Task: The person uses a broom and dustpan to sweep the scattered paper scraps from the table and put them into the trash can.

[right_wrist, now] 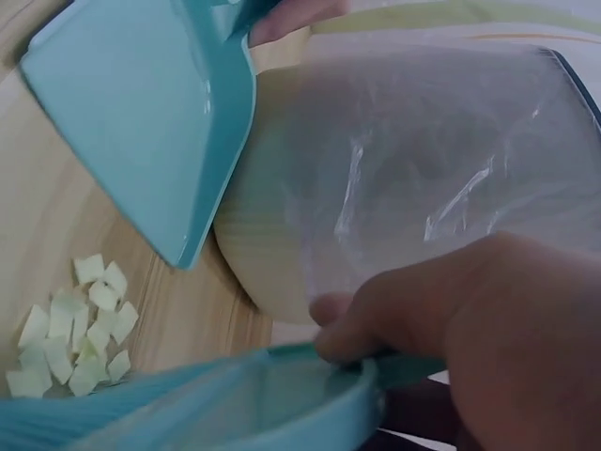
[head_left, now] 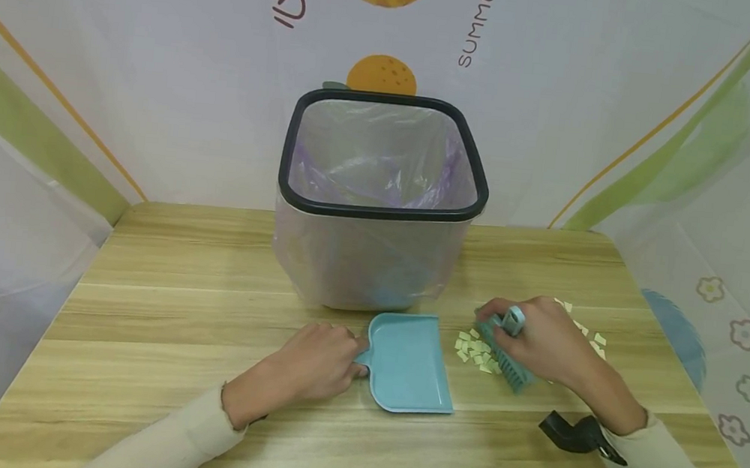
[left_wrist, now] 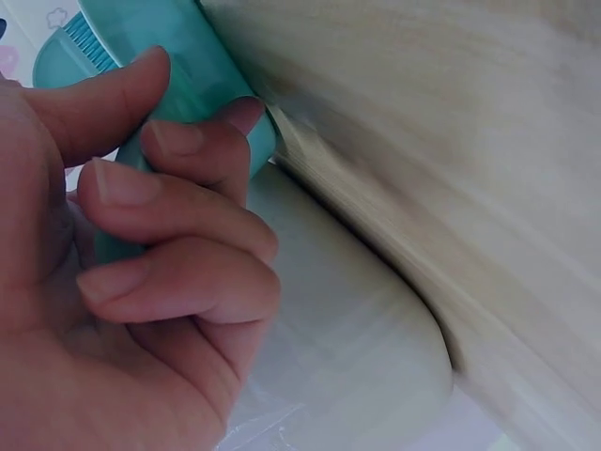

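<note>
A blue dustpan [head_left: 408, 364] lies flat on the table, its wide edge facing right. My left hand [head_left: 320, 362] grips its short handle; in the left wrist view the fingers [left_wrist: 188, 225] curl round that handle. On the right, my right hand [head_left: 544, 337] holds a small blue brush [head_left: 505, 359] by its handle, bristles down at the table. Between the brush and the dustpan lies a small pile of pale yellow paper scraps [head_left: 475, 347], also seen in the right wrist view. More scraps [head_left: 598, 346] lie scattered beyond the right hand.
A bin [head_left: 372, 264] with a black rim and a clear bag lining stands just behind the dustpan. A black strap [head_left: 576, 434] hangs at the right wrist. White printed curtain [head_left: 212, 98] surrounds the wooden table [head_left: 194, 284] at the back and sides.
</note>
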Demonstrator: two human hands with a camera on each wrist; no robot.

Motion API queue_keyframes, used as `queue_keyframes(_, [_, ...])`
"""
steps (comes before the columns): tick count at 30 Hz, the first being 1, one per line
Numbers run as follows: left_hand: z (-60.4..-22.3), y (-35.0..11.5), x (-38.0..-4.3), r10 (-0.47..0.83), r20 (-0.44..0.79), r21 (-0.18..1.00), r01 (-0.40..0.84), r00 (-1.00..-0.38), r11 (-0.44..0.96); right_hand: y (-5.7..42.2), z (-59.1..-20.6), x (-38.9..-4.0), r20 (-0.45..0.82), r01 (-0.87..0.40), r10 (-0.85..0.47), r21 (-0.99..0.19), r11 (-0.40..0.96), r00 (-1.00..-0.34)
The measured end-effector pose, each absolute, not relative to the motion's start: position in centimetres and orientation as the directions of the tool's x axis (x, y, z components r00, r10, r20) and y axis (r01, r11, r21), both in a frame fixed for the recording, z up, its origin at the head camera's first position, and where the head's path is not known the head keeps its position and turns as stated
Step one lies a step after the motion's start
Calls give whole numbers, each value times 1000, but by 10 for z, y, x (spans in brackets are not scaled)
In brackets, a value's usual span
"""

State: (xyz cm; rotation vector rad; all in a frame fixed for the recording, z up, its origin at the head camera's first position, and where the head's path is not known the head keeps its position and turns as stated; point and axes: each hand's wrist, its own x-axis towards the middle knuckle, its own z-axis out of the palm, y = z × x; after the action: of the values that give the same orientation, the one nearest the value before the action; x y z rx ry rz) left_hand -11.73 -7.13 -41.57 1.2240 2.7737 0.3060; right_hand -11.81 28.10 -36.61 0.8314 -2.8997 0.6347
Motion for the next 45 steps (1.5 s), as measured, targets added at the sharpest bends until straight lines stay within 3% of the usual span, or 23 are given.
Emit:
queue_keyframes(8, [-417,-72,-118,735,-9,226,715,-678,662,273,-363,-122,108,-566,-582,-425,706,-806])
queue_keyframes(16, [-417,-72,-118,733,-13,244,708,-680,662,260,-369,-126,229,-677,-668,-489,550,-708])
queue_keyframes(27, [-419,-73,-118,734,-13,255,708,-679,659,237,-370,-127,312,-736,-713,-535,414,-628])
queue_keyframes(32, [-419,-73,-119,733,-19,253,706,-680,662,247,-361,-123,355,-724,-647,-490,486,-675])
queue_keyframes(40, [-423,-73,-121,727,-35,255,697,-686,670,267,-359,-107,266,-522,-450,-395,756,-852])
queue_keyframes(45, [-423,-72,-121,723,-48,253,692,-689,676,260,-371,-102,271,-492,-416,-362,792,-868])
